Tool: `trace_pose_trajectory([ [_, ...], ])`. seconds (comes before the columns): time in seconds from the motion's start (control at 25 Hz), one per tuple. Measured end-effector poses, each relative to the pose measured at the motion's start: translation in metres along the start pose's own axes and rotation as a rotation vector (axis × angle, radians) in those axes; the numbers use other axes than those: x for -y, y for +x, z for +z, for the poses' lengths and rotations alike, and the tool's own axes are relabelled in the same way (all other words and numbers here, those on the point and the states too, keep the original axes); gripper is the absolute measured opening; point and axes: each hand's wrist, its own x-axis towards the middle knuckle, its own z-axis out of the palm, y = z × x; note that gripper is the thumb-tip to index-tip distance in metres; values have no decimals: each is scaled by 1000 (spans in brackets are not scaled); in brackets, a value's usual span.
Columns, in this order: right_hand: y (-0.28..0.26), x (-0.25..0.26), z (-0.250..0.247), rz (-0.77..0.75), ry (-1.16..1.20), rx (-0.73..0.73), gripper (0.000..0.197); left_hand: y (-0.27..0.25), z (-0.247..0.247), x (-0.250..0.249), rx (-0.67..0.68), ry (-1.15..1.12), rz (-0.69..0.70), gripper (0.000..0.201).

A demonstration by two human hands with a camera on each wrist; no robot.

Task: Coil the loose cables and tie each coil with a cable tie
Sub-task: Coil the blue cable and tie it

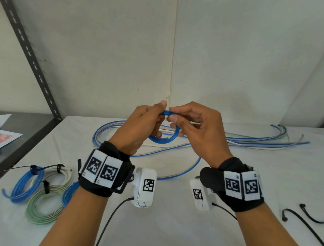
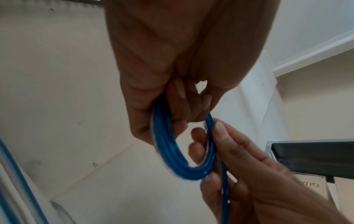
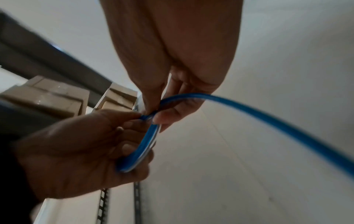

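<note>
Cables first: I've got a blue coil [image 1: 164, 135] up off the bench [image 1: 180, 224], mid-wind. My left hand [image 1: 139, 127] is clenched round the stacked loops, thumb on top; my right hand [image 1: 198, 128] pinches the strand at the top of the coil, feeding the next turn. From the left wrist view I count approx. three or four turns already stacked, though blur makes that a rough guess. Its tail [image 3: 277, 124] runs off past my right hand towards the loose lot.

Done so far, as I judge it: tied coils [image 1: 39, 189] sit at the bench's left, near my left forearm. Blue, white and green ones each show a black tie; a fourth blue one is half hidden behind my wrist, so I can't say if it's tied.

Left to do: finish this wind, tie it, then the loose cables [image 1: 251, 139], blue, white and greenish, strewn along the back of the bench. Probably several more coils.

Spare ties [image 1: 310, 216] lie at the right, near my right wrist, easy reach. In the way: the loose strands overlap each other, so the tail may snag. Camera lead [image 1: 109, 218] trails under my left wrist. Rack post [image 1: 32, 59] and papers [image 1: 2, 133] at left, well apart.
</note>
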Motion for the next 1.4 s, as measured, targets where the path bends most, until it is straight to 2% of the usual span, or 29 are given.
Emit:
trace_pose_trajectory([
  [0.16, -3, 4, 12, 129, 301, -138, 6, 2, 0, -2, -85, -184, 47, 50],
  [0.28, -5, 5, 18, 125, 314, -115, 12, 2, -4, -4, -119, -326, 53, 48],
  [0.4, -4, 6, 14, 108, 354, -111, 12, 1, -3, -7, -89, -407, 27, 47],
  [0.6, -4, 5, 15, 143, 374, -114, 16, 3, 4, -5, -118, -461, 30, 47],
  [0.88, -11, 2, 32, 150, 413, -257, 11, 3, 11, -4, -263, -565, 96, 46],
  [1.0, -9, 0, 31, 120, 386, -253, 10, 5, 8, -1, -227, -582, 88, 47],
  [1.08, -3, -2, 18, 100, 355, -227, 10, 6, 1, -2, -127, -523, 43, 46],
  [1.2, 4, -2, -7, 55, 232, -69, 12, 6, -3, -4, 0, -249, -38, 46],
  [1.32, 5, 1, -17, 14, -22, 104, 15, 3, 4, 1, 47, 58, -66, 46],
  [1.4, 4, 2, -17, -4, -91, 111, 14, 3, 9, 5, 40, 100, -31, 46],
])
